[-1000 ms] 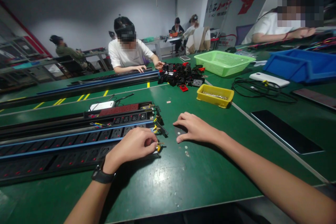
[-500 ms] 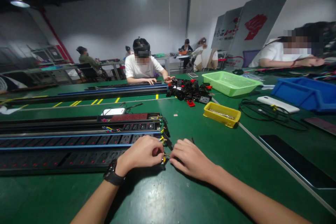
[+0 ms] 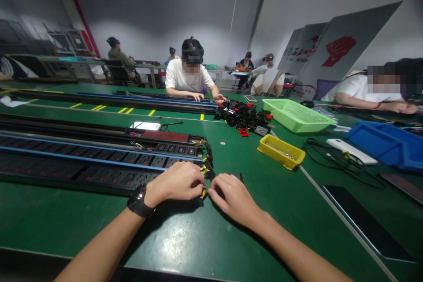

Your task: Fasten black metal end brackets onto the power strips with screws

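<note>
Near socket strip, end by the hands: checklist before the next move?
1. Left hand at the near socket strip's end: ok.
2. Right hand fingertips close to the left's: ok.
3. Firm grip on the yellow piece: cannot tell, fingers hide it.
4. Strip end in full view: not ok, left hand covers part.
5. Watch clear of strip: cannot tell, they overlap in view.
6. Yellow tray upright: ok.

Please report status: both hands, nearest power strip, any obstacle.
Left hand at end of nearest power strip, right hand close opposite. Exact grips hidden. Yellow bin beyond, not blocking.
</note>
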A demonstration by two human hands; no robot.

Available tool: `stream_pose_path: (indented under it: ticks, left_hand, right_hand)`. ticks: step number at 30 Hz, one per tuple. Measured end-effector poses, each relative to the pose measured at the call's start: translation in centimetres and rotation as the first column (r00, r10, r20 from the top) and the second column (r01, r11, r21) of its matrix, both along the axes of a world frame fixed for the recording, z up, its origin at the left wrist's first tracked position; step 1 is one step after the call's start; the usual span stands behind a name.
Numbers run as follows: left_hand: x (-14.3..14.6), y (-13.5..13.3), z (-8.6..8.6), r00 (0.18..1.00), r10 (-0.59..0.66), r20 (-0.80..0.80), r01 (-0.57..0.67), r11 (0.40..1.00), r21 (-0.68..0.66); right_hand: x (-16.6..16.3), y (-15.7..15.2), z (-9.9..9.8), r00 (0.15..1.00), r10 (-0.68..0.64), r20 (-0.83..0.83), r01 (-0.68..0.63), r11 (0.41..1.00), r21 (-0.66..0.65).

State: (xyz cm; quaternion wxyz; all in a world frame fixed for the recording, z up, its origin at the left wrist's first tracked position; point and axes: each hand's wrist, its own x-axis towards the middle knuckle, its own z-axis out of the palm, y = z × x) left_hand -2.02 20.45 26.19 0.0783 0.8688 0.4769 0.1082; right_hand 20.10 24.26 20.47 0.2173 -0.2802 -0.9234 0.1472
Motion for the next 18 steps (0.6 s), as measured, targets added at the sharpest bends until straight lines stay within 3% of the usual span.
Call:
stream_pose_path:
  ticks: [6,18]
  left_hand:
    - [0.1,-0.2,-0.2,0.999,0.017,-0.050,-0.016,1.000,0.025]
    - [0.3,-0.7,0.8,0.995,0.043,-0.086,-0.041,0.999,0.032]
  right_hand:
    - [0.1,0.3,-0.7,0.997,0.059,-0.040,-0.060,0.998,-0.029]
    - [-0.3,0.1,-1.3,0.996,0.052,-0.069,-0.059,0.994,-0.096]
